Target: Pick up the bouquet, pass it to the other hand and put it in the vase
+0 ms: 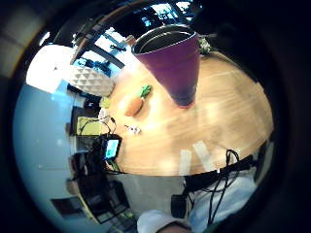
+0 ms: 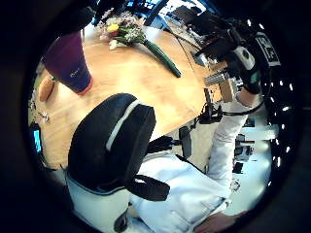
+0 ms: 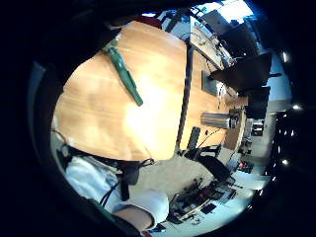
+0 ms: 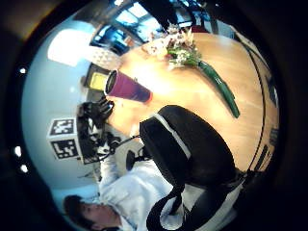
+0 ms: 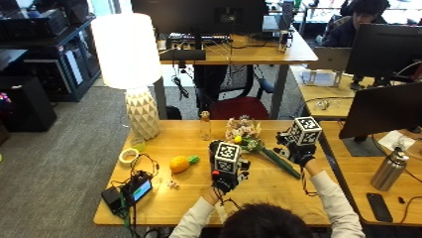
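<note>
Office room w/ desks and monitors; work goes on at a wooden table (image 5: 277, 191). Nearest the person, the left hand (image 5: 226, 179) hangs over the table's middle, just in front of the purple vase (image 1: 173, 62), which stands upright on the wood; can't tell if its fingers are curled or straight. Right hand (image 5: 300, 150) is raised over the table's right part, beside the stem end of the bouquet (image 5: 254, 144); fingers not visible either, can't tell. Bouquet lies flat on the table, held by neither hand, green wrapped stem (image 3: 123, 74) toward the right hand, blooms toward the far edge. Left of the vase: an orange toy fruit (image 5: 179, 163), tape roll (image 5: 128, 155), small screen device (image 5: 139, 190). Farther back a glass bottle (image 5: 205, 126) and white lamp (image 5: 135, 74).
</note>
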Action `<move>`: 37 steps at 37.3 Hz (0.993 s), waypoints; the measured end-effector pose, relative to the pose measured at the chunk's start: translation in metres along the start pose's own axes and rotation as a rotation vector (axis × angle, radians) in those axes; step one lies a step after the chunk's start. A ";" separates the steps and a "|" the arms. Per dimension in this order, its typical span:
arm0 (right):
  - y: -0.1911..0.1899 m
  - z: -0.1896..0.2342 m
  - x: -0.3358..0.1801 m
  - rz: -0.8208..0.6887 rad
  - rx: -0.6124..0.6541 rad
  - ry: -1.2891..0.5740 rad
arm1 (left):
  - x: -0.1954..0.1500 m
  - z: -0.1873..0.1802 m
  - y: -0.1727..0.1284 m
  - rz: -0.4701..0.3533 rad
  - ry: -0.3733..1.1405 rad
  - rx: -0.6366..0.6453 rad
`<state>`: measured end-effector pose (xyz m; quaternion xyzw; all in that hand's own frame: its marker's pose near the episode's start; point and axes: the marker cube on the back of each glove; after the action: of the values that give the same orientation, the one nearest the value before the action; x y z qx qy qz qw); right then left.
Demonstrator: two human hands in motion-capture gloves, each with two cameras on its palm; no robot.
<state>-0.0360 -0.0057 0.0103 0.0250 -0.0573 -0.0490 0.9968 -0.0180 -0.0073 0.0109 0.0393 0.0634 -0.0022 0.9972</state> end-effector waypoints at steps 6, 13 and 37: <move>0.007 -0.014 -0.009 0.001 -0.067 0.148 | 0.013 0.008 0.005 -0.042 -0.084 -0.088; 0.016 -0.020 -0.022 0.024 -0.097 0.184 | 0.016 0.008 -0.002 -0.007 -0.061 -0.083; -0.029 -0.055 0.031 0.449 -0.088 0.036 | 0.023 0.011 -0.006 0.046 -0.040 -0.062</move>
<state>-0.0016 -0.0357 -0.0421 -0.0313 -0.0412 0.1719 0.9837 0.0064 -0.0143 0.0180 0.0098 0.0425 0.0217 0.9988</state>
